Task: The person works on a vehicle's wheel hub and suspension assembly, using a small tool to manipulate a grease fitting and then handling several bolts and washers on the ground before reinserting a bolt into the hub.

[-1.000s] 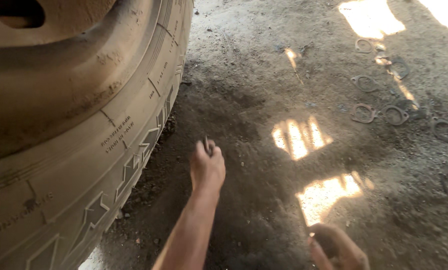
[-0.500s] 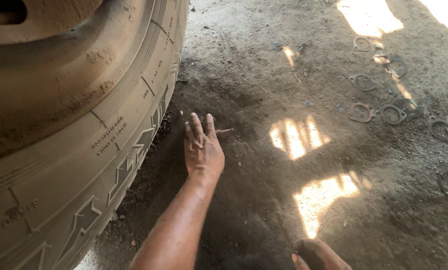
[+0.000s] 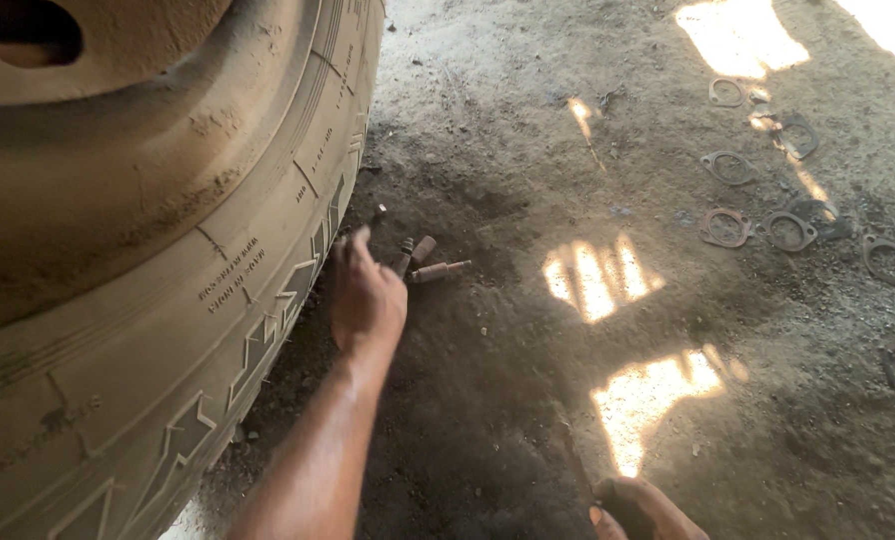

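My left hand [image 3: 366,295] reaches forward low over the dusty ground, right beside the tread of a big dusty tyre [image 3: 168,250]. Its fingers are stretched out and apart, and nothing shows in them. Just right of the fingertips lie a few rusty bolts [image 3: 423,262] on the dirt, close to the hand but apart from it. Only the top of my right hand [image 3: 640,508] shows at the bottom edge, resting near the ground with its fingers hidden.
Several flat metal gasket rings [image 3: 758,195] lie scattered at the right on the grey floor. Bright patches of sunlight [image 3: 598,280] fall across the middle. The tyre and its wheel rim [image 3: 58,40] fill the whole left side.
My left hand has shifted left toward the tyre and turned edge-on, uncovering the bolts. The view has moved slightly, and my right hand has slid further toward the bottom edge.
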